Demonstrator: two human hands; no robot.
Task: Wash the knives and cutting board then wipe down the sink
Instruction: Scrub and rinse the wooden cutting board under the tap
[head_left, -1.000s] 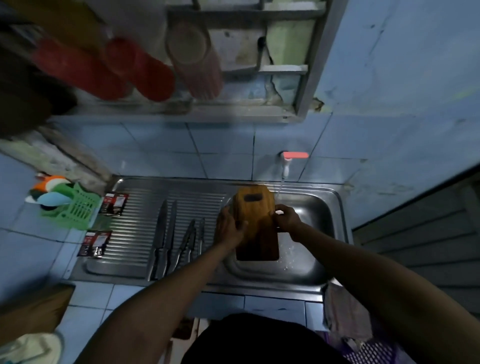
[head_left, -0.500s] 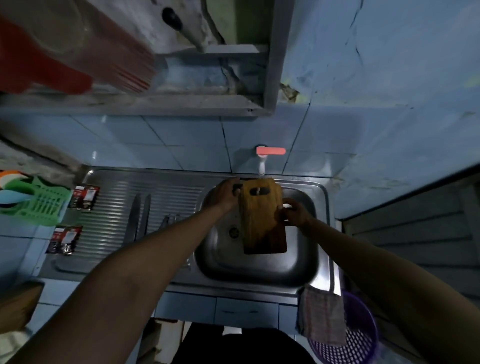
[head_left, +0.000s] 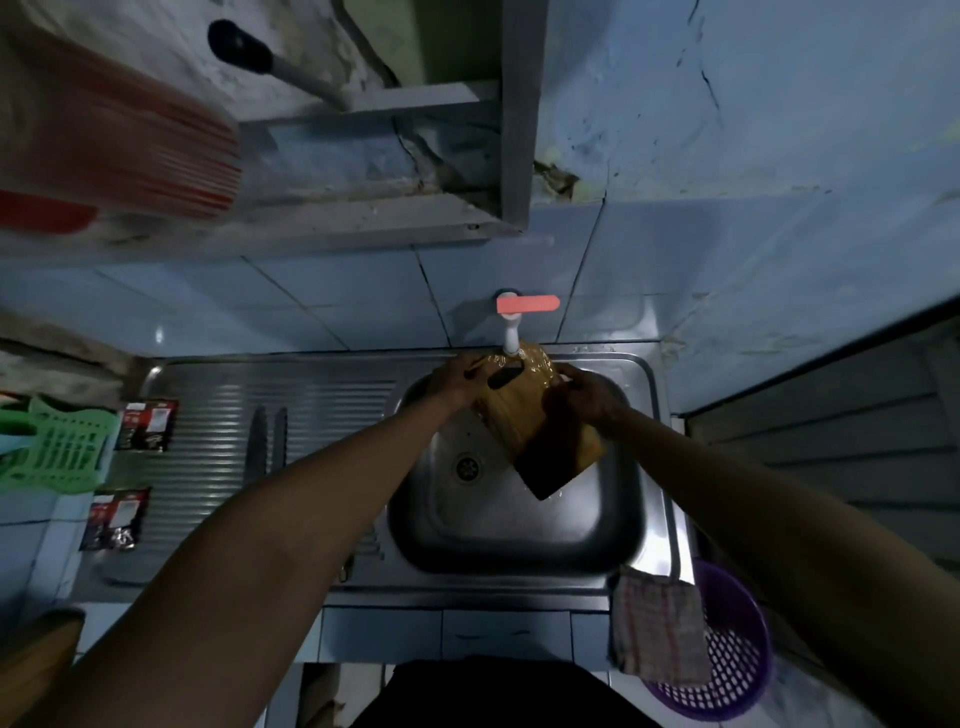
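A wooden cutting board (head_left: 530, 415) is tilted over the steel sink basin (head_left: 519, 530), its top end under the white tap (head_left: 511, 338), where water runs onto it. My left hand (head_left: 460, 379) grips the board's top left edge beside the handle slot. My right hand (head_left: 584, 395) holds its right edge. Knives (head_left: 267, 441) lie on the ribbed drainboard (head_left: 208, 415) to the left, partly hidden by my left forearm.
A checked cloth (head_left: 657, 623) hangs over the sink's front right corner above a purple basket (head_left: 727, 654). A green basket (head_left: 54, 452) and two dark packets (head_left: 148, 423) sit at the left. A shelf (head_left: 322, 218) juts out overhead.
The board has moved up under the tap and tilted, its bottom corner swinging right. Both hands stayed on its edges. The view shifted right and closer to the sink.
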